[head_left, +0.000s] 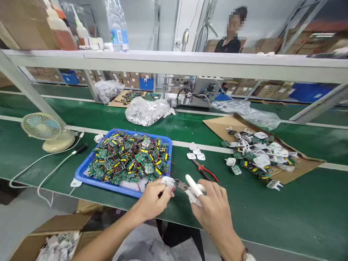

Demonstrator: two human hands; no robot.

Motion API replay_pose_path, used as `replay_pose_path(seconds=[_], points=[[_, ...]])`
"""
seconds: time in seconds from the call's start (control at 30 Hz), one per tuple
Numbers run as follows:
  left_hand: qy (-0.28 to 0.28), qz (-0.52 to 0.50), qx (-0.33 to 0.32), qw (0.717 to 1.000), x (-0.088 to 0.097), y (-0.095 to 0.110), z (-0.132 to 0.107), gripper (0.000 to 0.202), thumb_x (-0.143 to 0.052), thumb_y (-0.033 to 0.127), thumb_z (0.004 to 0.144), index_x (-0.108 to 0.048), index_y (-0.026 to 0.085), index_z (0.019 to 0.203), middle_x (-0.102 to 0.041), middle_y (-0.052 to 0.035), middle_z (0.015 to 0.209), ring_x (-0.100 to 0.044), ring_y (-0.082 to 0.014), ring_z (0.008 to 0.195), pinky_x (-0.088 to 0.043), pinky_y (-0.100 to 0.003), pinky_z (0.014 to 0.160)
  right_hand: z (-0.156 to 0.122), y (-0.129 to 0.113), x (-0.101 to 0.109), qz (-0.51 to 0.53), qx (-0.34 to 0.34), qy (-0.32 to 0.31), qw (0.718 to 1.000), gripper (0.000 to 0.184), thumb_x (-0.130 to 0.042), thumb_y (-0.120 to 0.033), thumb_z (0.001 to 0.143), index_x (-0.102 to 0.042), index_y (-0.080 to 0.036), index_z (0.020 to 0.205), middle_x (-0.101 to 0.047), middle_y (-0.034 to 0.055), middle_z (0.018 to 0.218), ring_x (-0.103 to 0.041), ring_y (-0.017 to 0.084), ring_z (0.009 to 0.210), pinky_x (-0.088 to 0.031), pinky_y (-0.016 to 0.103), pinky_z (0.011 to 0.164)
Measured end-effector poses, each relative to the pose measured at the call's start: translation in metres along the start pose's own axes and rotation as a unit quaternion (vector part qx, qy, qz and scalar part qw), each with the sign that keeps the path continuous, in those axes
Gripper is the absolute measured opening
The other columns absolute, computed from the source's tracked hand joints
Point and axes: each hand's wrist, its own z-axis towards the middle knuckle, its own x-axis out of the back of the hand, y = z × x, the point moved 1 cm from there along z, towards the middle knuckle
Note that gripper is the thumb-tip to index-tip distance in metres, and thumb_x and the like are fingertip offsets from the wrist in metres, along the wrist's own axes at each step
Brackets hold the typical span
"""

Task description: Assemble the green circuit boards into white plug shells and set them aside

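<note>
Left hand (152, 201) pinches shell (168, 181); right hand (214, 210) grips tool (181, 185). Tray (81, 174) heaped with boards (127, 156); smaller pile (255, 150) on cardboard (217, 125).

Left hand (152, 201) pinches closed near centre, right hand (214, 212) just right, back up, fingers curled in.

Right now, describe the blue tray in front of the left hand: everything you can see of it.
The blue tray is shallow and rectangular, plastic by its look, with a low rim. It lies flat on the green table top, near its front edge. Green circuit boards with yellow parts and red wires fill it in a heap. The left hand, pinching a white piece, is at its right front corner; whether they touch is unclear.
</note>
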Motion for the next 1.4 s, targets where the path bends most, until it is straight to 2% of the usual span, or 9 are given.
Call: replay_pose_path(seconds=[0.23,0.5,0.63,0.8,0.93,1.03,1.1,1.27,1.4], points=[[-0.038,0.029,0.023,0.999,0.002,0.011,0.002,0.036,-0.039,0.02,0.099,-0.065,0.018,0.074,-0.055,0.0009,0.056,-0.063,-0.0171,0.073,-0.046,-0.026,0.071,0.005,-0.016,0.004,-0.05,0.04,-0.015,0.998,0.021,-0.062,-0.009,0.08,-0.059,-0.02,0.062,-0.061,0.0115,0.102,-0.049,0.025,0.095,-0.039,0.039,0.084],[-0.034,0.039,0.029,0.998,-0.004,0.008,0.002,0.043,-0.035,0.021,0.099,-0.055,0.02,0.062,-0.053,0.0005,0.052,-0.058,-0.017,0.069,-0.043,-0.027,0.069,0.004,-0.018,-0.002,-0.054,0.024,-0.019,0.998,0.027,-0.054,-0.012,0.089,-0.055,-0.021,0.063,-0.057,0.0077,0.08,-0.043,0.02,0.072,-0.03,0.035,0.064],[-0.032,-0.006,-0.005,0.999,-0.003,0.004,0.0,0.047,-0.033,0.021,0.101,-0.052,0.021,0.058,-0.055,0.0008,0.048,-0.056,-0.016,0.066,-0.043,-0.025,0.069,-0.005,-0.017,-0.015,0.088,-0.035,-0.025,0.995,0.018,-0.05,-0.01,0.086,-0.06,-0.02,0.074,-0.054,0.003,0.075,-0.043,0.015,0.064,-0.031,0.03,0.056],[-0.025,-0.037,-0.038,0.998,-0.002,0.005,-0.001,0.051,-0.032,0.022,0.102,-0.052,0.021,0.056,-0.057,-0.0005,0.052,-0.057,-0.015,0.067,-0.045,-0.023,0.066,-0.014,-0.021,-0.025,0.312,-0.097,-0.111,0.939,0.016,-0.05,-0.012,0.085,-0.063,-0.021,0.087,-0.053,-0.0014,0.074,-0.049,0.012,0.061,-0.037,0.024,0.052],[0.003,0.048,-0.052,0.997,0.008,-0.002,0.012,0.047,-0.035,0.023,0.101,-0.057,0.02,0.059,-0.059,-0.0021,0.059,-0.06,-0.016,0.068,-0.047,-0.025,0.066,-0.014,-0.005,-0.021,0.166,-0.057,-0.047,0.983,0.022,-0.053,-0.009,0.081,-0.066,-0.019,0.097,-0.062,0.0074,0.093,-0.055,0.02,0.081,-0.043,0.032,0.068],[0.059,0.181,-0.085,0.978,0.026,-0.012,0.033,0.042,-0.037,0.025,0.099,-0.062,0.019,0.066,-0.065,-0.0066,0.073,-0.063,-0.0192,0.075,-0.05,-0.03,0.075,-0.011,0.01,-0.015,0.007,-0.014,-0.024,1.0,0.021,-0.056,-0.005,0.081,-0.068,-0.017,0.093,-0.062,0.0133,0.101,-0.053,0.026,0.091,-0.041,0.041,0.08],[0.077,0.269,-0.102,0.955,0.039,-0.019,0.05,0.041,-0.036,0.028,0.099,-0.065,0.018,0.072,-0.066,-0.0101,0.083,-0.065,-0.022,0.08,-0.052,-0.033,0.08,-0.01,0.016,-0.012,-0.032,0.036,-0.043,0.998,0.021,-0.058,-0.005,0.083,-0.07,-0.016,0.097,-0.061,0.0152,0.103,-0.051,0.027,0.095,-0.04,0.045,0.086],[-0.015,0.46,-0.108,0.881,0.058,-0.047,0.088,0.046,-0.033,0.04,0.1,-0.071,0.015,0.094,-0.065,-0.0165,0.104,-0.067,-0.0295,0.078,-0.054,-0.041,0.073,-0.01,0.027,-0.014,-0.053,0.111,-0.118,0.985,0.023,-0.052,-0.015,0.095,-0.068,-0.019,0.111,-0.062,0.0118,0.108,-0.049,0.024,0.098,-0.039,0.044,0.095],[-0.046,0.488,-0.172,0.855,0.066,-0.065,0.101,0.055,-0.035,0.054,0.099,-0.071,0.013,0.104,-0.067,-0.0206,0.109,-0.064,-0.0396,0.1,-0.052,-0.051,0.089,-0.014,0.033,-0.02,-0.047,0.134,-0.15,0.978,0.025,-0.047,-0.019,0.1,-0.064,-0.022,0.118,-0.062,0.0096,0.11,-0.049,0.021,0.098,-0.038,0.043,0.098]])
